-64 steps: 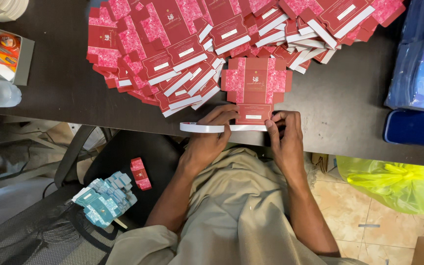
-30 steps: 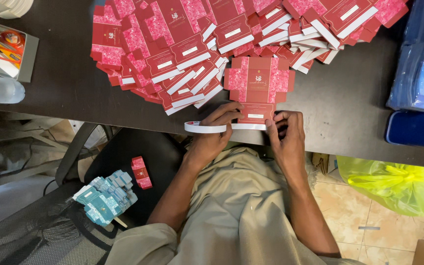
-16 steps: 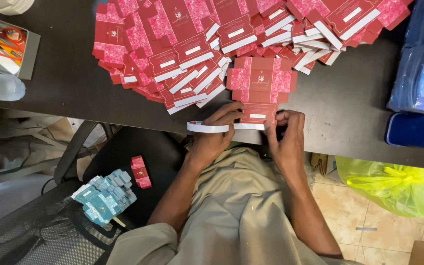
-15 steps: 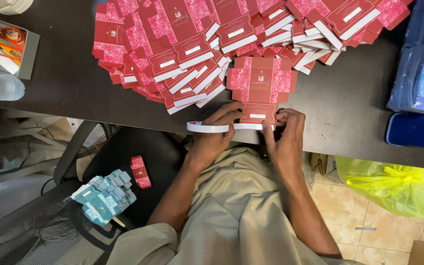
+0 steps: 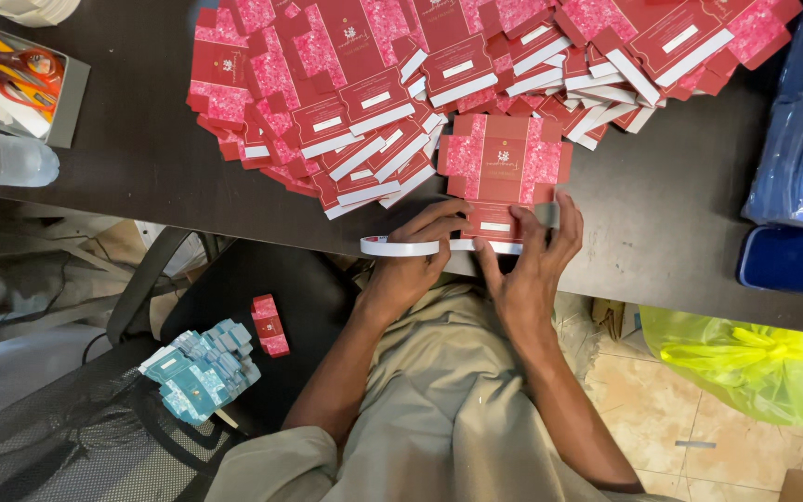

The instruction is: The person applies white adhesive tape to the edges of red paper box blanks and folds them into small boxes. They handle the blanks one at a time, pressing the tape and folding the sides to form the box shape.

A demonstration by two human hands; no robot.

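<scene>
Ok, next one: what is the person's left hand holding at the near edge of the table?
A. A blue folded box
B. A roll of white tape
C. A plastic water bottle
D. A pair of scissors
B: the left hand grips a roll of white tape at the edge of the dark table, beside the flat red carton under the right hand.

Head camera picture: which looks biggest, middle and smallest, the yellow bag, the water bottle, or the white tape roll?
1. Yellow plastic bag, clearly largest.
2. Clear water bottle, partly cut off at the edge.
3. White tape roll, held by the left hand, looks smallest, though only slightly.
</scene>
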